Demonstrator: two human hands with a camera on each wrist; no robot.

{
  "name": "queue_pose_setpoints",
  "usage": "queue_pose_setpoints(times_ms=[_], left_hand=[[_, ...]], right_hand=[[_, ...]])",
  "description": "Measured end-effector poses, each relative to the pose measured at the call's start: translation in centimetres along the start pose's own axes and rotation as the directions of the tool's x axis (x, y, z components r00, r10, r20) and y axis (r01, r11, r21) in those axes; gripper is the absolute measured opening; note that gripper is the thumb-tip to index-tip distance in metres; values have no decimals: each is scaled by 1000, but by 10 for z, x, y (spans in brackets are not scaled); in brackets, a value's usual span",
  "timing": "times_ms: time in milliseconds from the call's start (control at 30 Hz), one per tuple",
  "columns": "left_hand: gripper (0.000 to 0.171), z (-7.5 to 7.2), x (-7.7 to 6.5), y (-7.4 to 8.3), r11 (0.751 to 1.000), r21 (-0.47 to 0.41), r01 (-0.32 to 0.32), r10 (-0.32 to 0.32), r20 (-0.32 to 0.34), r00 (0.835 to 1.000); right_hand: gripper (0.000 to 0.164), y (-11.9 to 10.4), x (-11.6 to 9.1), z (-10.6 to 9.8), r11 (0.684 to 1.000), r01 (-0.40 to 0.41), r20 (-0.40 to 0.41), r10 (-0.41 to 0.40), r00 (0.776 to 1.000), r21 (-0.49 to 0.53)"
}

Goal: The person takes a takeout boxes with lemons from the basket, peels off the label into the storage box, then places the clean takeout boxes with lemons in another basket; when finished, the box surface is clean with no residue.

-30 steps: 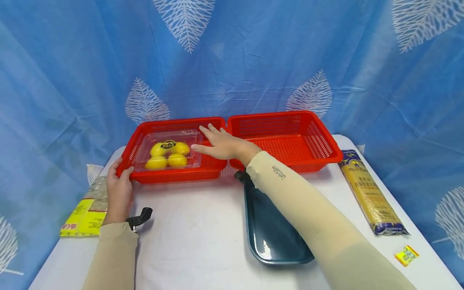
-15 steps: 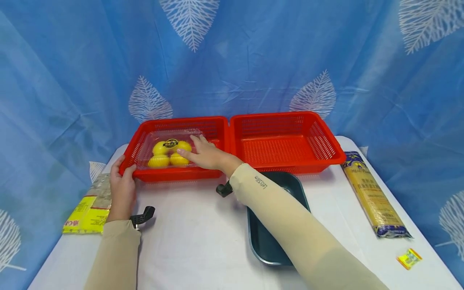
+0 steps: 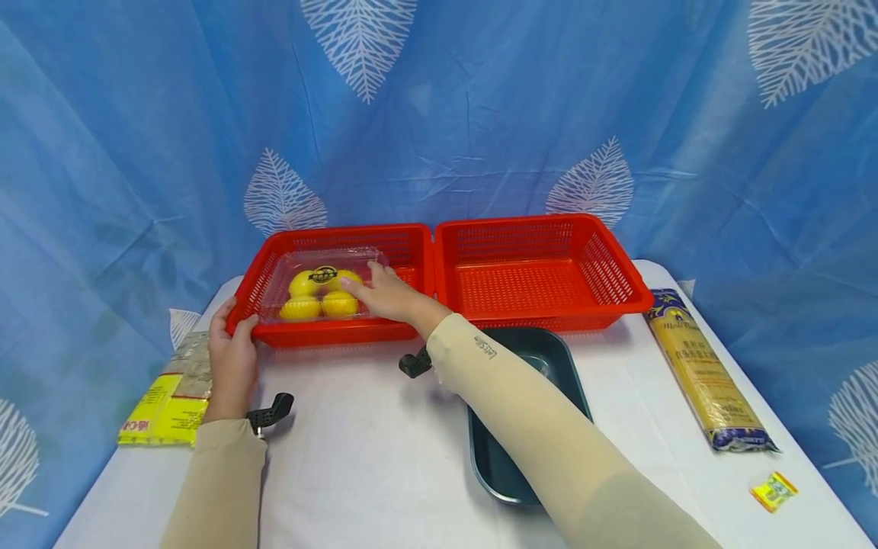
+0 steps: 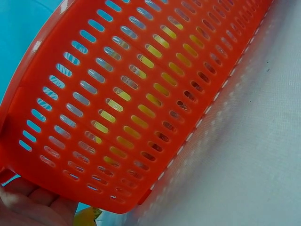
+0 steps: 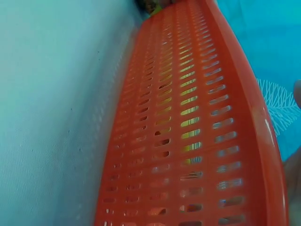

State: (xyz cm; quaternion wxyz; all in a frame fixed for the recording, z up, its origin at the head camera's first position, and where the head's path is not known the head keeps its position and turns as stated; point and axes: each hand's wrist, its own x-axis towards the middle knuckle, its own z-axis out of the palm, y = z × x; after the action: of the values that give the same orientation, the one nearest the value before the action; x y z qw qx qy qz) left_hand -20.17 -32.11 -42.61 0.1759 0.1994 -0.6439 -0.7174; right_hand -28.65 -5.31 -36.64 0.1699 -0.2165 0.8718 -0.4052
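Note:
My left hand [image 3: 232, 366] grips the front left corner of the left red plastic basket [image 3: 329, 334], thumb over the rim. The left wrist view has its fingers [image 4: 35, 207] under the basket's end. Inside that basket lies a clear plastic box of yellow fruit [image 3: 322, 286] with a black label on its lid. My right hand [image 3: 391, 297] holds the right end of this box, thumb on the lid and fingers around the far side. In the right wrist view the slotted basket wall [image 5: 188, 113] hides the hold; only a bit of the hand shows at the edge.
A second red basket [image 3: 535, 286] adjoins on the right. A dark blue tray [image 3: 497, 465] lies beneath my right forearm. Packed noodles [image 3: 706, 366] and a small yellow sachet [image 3: 774, 491] lie at right, a yellow-grey packet [image 3: 161, 404] at left. A blue curtain [image 3: 439, 114] hangs behind.
My right hand has moved left and down from the basket's right side onto the box's right end, its spread fingers drawing in. The left hand stays at the basket's corner.

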Motion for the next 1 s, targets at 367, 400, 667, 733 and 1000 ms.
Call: queue_pose_setpoints(times_ms=[367,400,667,733,1000], left_hand=[[61,-1,0,1,1000,13,-18,18,-1,1000],[61,0,0,1,1000,15,-18,18,-1,1000],[61,1,0,1,1000,-4,-17,17,2,1000],[61,1,0,-1,1000,-1,-16,16,2,1000],[61,1,-1,-3,999,-10,-34,34,1,999]], right_hand=[[97,-6,18,6,963,-198,-32,207,978,183],[97,-6,19,6,958,-205,-40,216,976,199],[89,5,21,5,885,-199,-50,241,969,421],[87,9,21,4,860,-183,-38,228,973,477],[84,11,23,3,828,-154,4,181,984,539]])
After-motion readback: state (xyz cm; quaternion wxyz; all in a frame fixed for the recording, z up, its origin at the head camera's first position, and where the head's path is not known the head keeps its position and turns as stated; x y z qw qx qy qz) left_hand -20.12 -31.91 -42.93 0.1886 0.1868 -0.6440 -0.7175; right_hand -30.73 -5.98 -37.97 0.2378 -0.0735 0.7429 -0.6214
